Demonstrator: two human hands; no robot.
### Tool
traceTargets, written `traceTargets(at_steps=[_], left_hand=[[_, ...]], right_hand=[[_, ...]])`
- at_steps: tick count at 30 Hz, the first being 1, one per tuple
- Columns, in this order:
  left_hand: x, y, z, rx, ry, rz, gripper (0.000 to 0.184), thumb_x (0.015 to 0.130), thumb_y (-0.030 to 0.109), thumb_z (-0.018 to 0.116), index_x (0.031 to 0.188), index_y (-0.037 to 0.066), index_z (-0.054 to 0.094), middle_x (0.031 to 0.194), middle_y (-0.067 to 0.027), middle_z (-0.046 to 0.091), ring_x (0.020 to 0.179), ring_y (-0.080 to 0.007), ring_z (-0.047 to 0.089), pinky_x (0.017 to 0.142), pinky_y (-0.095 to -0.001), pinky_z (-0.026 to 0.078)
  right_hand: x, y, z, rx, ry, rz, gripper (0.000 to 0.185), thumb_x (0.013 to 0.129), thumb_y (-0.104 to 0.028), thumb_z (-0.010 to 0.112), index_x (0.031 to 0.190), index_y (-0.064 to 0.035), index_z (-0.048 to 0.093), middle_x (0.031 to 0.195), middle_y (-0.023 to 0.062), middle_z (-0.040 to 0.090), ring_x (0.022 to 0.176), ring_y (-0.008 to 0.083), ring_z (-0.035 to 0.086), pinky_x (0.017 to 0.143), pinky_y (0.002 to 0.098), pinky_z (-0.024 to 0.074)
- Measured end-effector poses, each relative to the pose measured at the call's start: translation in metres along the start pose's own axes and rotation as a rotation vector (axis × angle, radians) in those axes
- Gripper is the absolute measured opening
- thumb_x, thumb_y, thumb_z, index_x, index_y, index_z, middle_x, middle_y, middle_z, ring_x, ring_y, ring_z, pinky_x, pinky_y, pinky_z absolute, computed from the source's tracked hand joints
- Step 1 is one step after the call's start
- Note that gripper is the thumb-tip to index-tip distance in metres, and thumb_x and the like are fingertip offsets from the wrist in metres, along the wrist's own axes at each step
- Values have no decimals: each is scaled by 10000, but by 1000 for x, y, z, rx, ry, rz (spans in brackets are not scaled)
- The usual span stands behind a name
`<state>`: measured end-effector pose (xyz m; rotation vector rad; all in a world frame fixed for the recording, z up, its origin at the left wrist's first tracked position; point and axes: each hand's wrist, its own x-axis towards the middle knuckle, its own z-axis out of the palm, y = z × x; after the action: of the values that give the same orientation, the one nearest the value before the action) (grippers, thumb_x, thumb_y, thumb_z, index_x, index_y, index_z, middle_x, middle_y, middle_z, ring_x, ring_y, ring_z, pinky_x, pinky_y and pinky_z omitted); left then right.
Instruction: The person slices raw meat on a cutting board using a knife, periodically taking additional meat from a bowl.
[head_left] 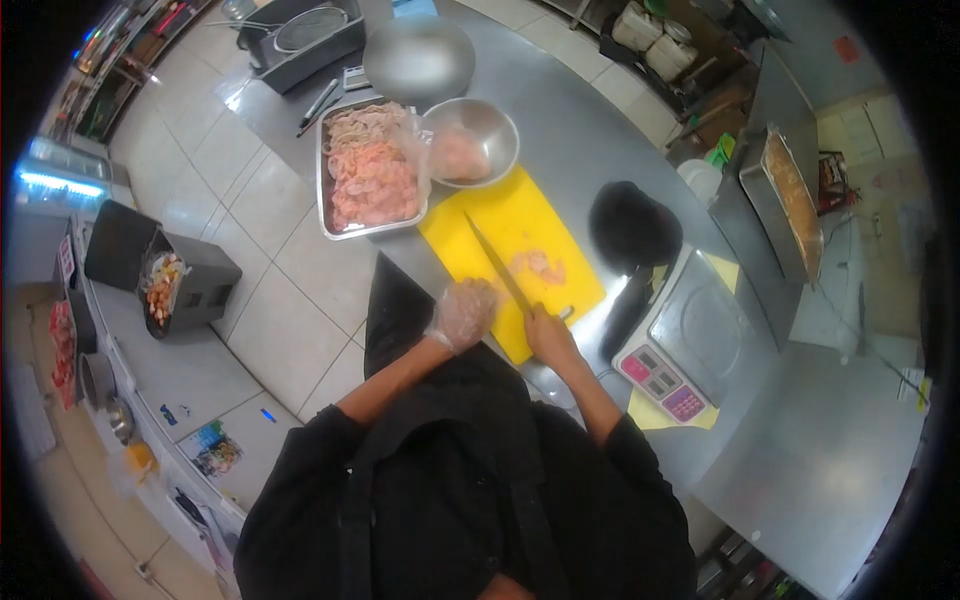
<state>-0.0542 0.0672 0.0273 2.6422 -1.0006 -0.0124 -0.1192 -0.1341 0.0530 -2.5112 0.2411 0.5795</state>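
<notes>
A tiled kitchen floor [285, 250] surrounds a steel tabletop [560, 110] that I view from above through the head camera. The tabletop's near edge passes close to the person's dark apron [440, 480]. Bare steel shows beyond the far end of the yellow cutting board [455, 232], while the right side is tighter, with a black object [635, 225] and a white scale [700, 325] just past the board. A metal tray [325, 200] of raw meat sits at the tabletop's left edge, beside a metal bowl [508, 125] that holds more meat. A larger metal bowl [418, 60] lies behind them.

Small pink meat pieces [540, 265] lie on the board, to the right of the knife [493, 258] and ahead of the right hand [548, 335]. The knife slants across the board, its tip pointing away from the person, toward the bowl of meat.

I see the right hand, bare, closed around the knife's handle. The left hand [465, 314], in a clear glove, is curled at the board's left edge; I cannot tell whether it grips anything. Both forearms reach forward from dark sleeves and angle inward, bringing the hands near each other.
</notes>
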Motion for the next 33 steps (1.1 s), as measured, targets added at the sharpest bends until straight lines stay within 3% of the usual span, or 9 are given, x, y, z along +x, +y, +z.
traceTargets(at_steps=[3,7,9,13,17,19,25,29,33], left_hand=[[-6,0,8,19,-4,68,169,896,248,634,1006,126,676,930,-107,645,857,-288,630,707,-446,494],[0,-3,1,-90,-78,-64,173,887,236,631,1004,112,663,914,-127,643,860,-308,638,743,-453,507],[-2,-13,19,-213,45,-64,173,886,215,614,1002,95,658,910,-149,648,873,-329,643,776,-448,513],[11,-35,25,-57,6,-121,153,895,194,590,979,87,661,919,-158,658,894,-339,643,787,-445,511],[21,-61,31,-149,133,1,119,911,139,557,941,63,642,924,-163,653,878,-349,639,790,-451,514],[23,-68,11,-423,139,-61,110,902,112,572,950,37,637,939,-171,661,875,-357,646,786,-447,522],[40,-59,-18,-473,257,-306,124,884,109,625,977,29,640,960,-186,671,898,-373,652,789,-453,521],[48,-38,15,-504,231,-149,133,894,131,620,979,31,644,949,-194,668,917,-383,645,817,-463,511],[57,-17,42,-592,196,-68,190,899,115,610,1068,29,620,1042,-187,650,947,-406,626,865,-481,502]], right_hand=[[-28,4,-16,-16,-69,64,347,1051,-312,452,1085,23,531,933,368,657,907,559,632,831,625,487],[-58,16,-30,-8,-82,62,339,1049,-309,460,1082,20,536,936,373,654,918,560,632,825,622,486],[-78,17,-39,-66,-113,96,334,1045,-303,475,1073,23,543,924,367,657,915,561,632,820,626,484],[-107,37,-37,-79,-118,115,329,1041,-297,488,1058,26,546,903,357,661,902,561,632,816,631,484],[-122,46,-38,-97,-96,132,311,1035,-277,518,985,29,550,868,333,658,874,545,617,779,619,460],[-123,43,-41,-98,-119,163,324,1032,-283,521,992,36,564,891,332,662,887,543,617,788,613,463],[-119,38,-77,5,-118,205,372,1031,-331,526,1038,32,604,946,317,686,952,529,640,849,575,500],[-101,69,-61,143,204,163,384,1019,-328,548,1128,31,633,1008,301,694,1004,487,658,864,502,514],[-80,64,-49,166,133,316,394,1010,-323,558,1180,24,636,1058,306,689,1039,472,655,874,499,510]])
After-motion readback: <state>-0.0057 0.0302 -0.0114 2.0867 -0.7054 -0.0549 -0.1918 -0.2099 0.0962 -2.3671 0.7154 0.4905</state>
